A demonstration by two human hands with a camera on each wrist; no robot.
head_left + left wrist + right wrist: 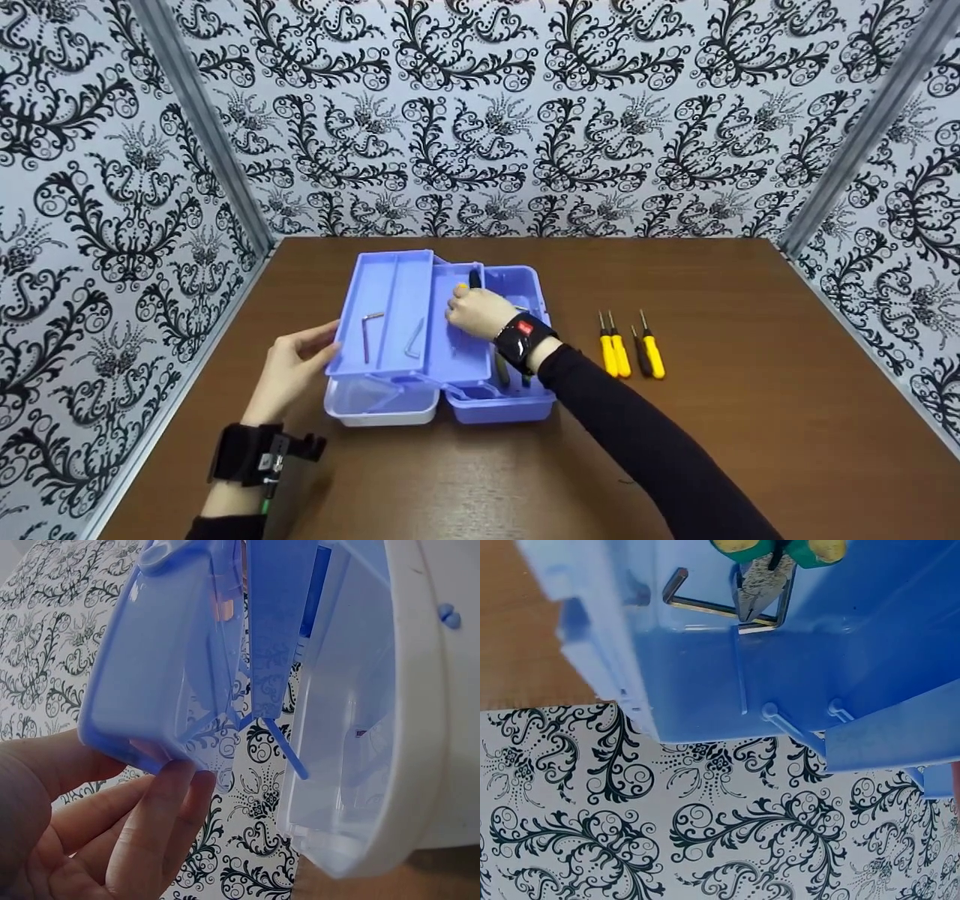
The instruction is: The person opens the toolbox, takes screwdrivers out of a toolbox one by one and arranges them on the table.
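Observation:
A lilac toolbox (469,411) stands unfolded on the table, its trays swung out to the left. My left hand (296,364) grips the near left edge of the upper tray (394,274), fingers against its corner in the left wrist view. Over the middle tray (457,360), my right hand (480,311) has curled fingers around a black-and-yellow tool (475,279), mostly hidden by the hand. Two hex keys (366,341) lie in the upper tray. Inside the box, the right wrist view shows pliers (763,585) with green-and-yellow handles and bent hex keys (705,607).
Several screwdrivers (652,356) with yellow or black handles lie on the brown table (720,300) right of the box. A whitish lid section (382,420) sits under the trays. Patterned walls (525,112) stand behind and at both sides.

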